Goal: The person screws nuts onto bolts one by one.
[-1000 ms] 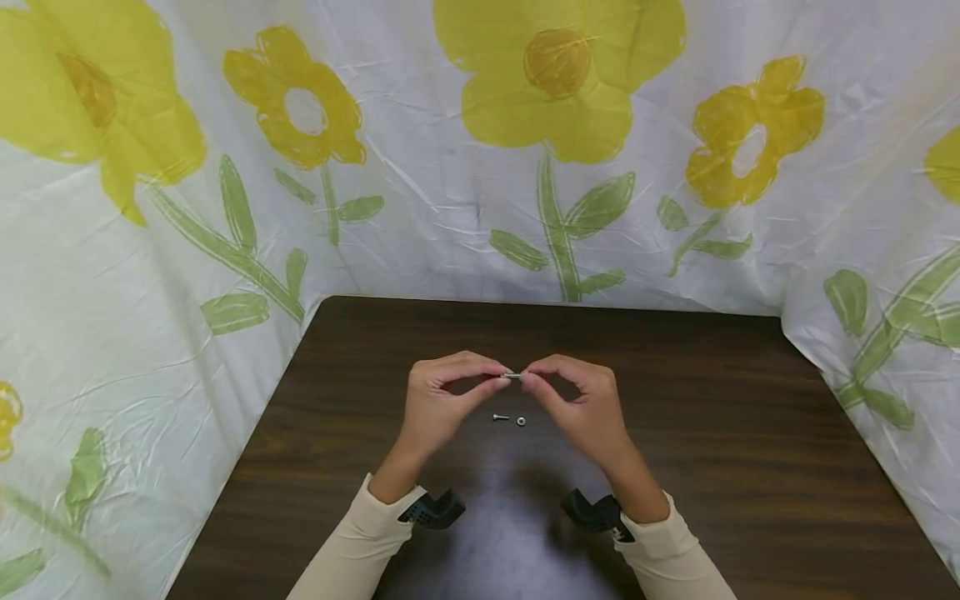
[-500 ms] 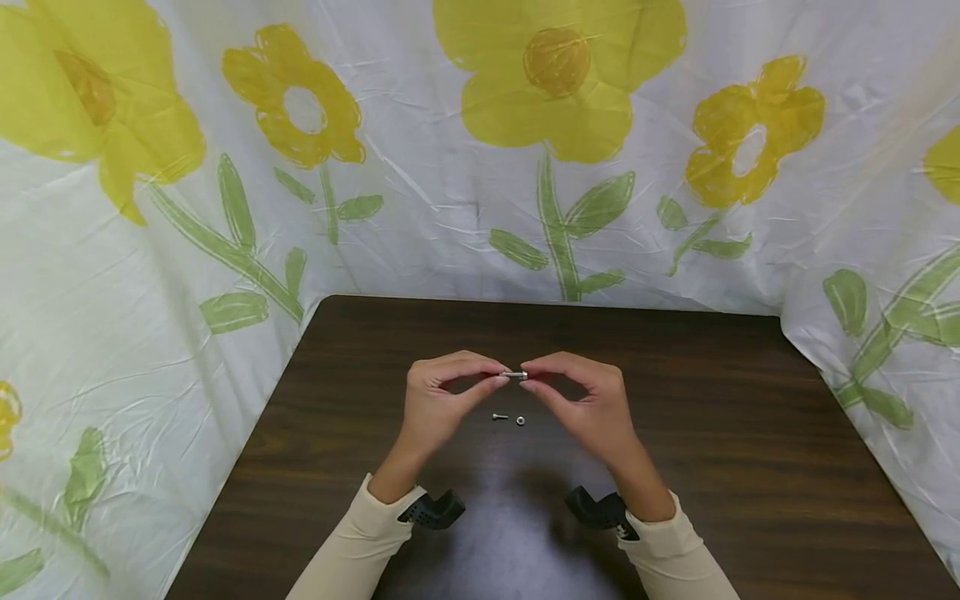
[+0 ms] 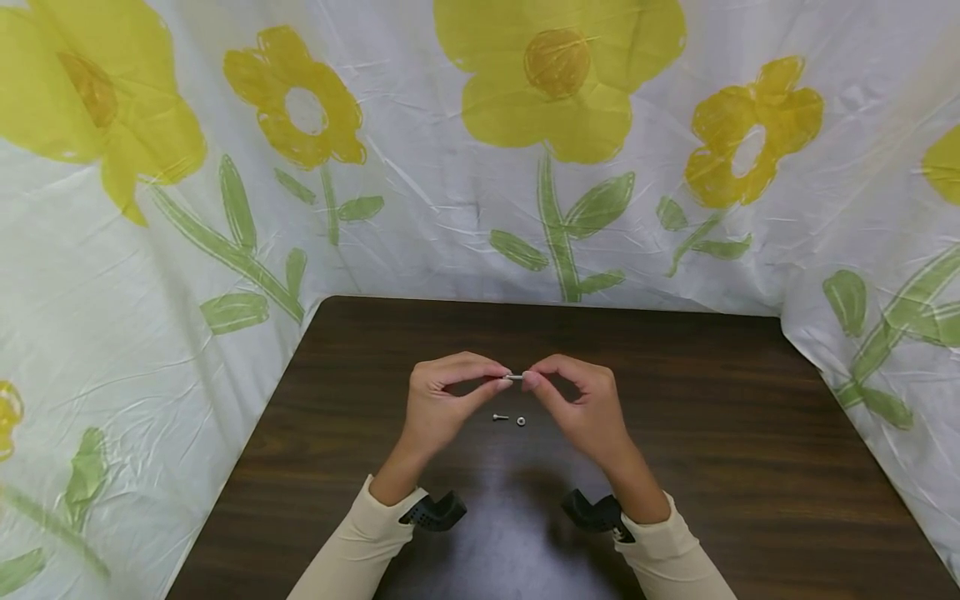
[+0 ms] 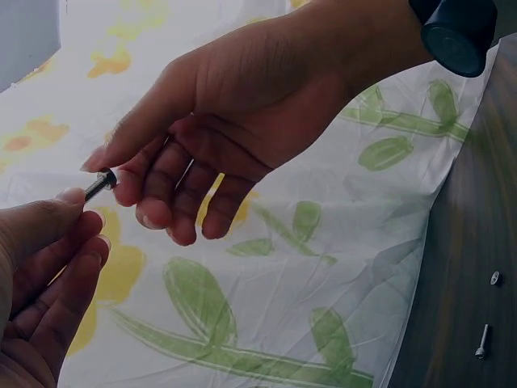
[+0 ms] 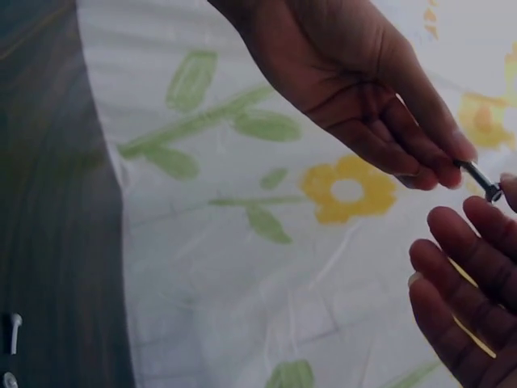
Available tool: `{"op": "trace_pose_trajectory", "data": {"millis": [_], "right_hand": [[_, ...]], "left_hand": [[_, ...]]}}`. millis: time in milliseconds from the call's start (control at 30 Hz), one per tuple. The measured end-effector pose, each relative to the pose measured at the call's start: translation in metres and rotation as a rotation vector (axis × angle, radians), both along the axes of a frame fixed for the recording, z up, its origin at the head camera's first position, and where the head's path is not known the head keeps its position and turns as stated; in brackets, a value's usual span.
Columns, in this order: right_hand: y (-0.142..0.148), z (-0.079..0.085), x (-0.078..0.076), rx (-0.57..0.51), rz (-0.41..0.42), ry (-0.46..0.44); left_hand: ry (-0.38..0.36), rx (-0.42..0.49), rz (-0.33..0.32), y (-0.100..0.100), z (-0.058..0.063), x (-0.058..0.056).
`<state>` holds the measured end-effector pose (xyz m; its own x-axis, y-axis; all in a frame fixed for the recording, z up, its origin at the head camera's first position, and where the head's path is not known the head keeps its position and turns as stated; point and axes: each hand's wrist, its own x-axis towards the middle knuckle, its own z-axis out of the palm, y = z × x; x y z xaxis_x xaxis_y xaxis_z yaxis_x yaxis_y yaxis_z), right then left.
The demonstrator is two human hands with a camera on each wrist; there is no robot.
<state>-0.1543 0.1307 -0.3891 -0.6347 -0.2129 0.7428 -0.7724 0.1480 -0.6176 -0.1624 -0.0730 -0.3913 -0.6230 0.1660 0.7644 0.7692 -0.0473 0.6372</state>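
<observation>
Over the table's middle, a small metal bolt (image 3: 514, 377) is held level between both hands. My left hand (image 3: 438, 400) pinches one end of its shank between thumb and forefinger, hiding that end. Thumb and forefinger of my right hand (image 3: 585, 404) pinch the other, wider end; in the head view the fingertips cover it. The left wrist view shows this dark wider end (image 4: 108, 177) between the right fingertips. Below the hands, a second small bolt (image 3: 500, 417) lies on the table beside a small nut (image 3: 521, 422).
A dark wood-grain table (image 3: 337, 467) spreads under both arms. Behind it and along its sides hangs a white cloth (image 3: 420, 250) printed with yellow flowers. Black wrist cameras (image 3: 435, 510) sit at both cream sleeves.
Half a second ago the right fingers were spread slightly and farther right, baring the bolt's wider end. Now they have come back left and pinch it. The left hand has barely moved.
</observation>
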Motion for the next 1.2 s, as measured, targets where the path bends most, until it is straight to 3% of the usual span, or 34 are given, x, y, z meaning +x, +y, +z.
{"op": "trace_pose_trajectory", "data": {"millis": [233,467,700,933,1200], "right_hand": [[0.0019,0.0014,0.0018,-0.009,-0.026,-0.063],[0.0051,0.0048,-0.0009,-0.026,0.045,0.092],[0.0044,0.0043,-0.0027,-0.036,0.060,0.131],[0.0026,0.0033,-0.0018,-0.033,0.042,0.117],[0.0017,0.0000,0.0009,-0.003,-0.007,0.028]], "left_hand": [[-0.013,-0.014,0.015,0.0008,-0.0010,0.0000],[-0.027,-0.004,0.005,0.0000,-0.0007,0.0002],[-0.036,0.016,-0.021,0.0006,-0.0001,0.0014],[-0.068,0.044,-0.022,0.0022,0.0000,0.0039],[-0.084,0.077,-0.051,0.0045,-0.0027,0.0048]]}}
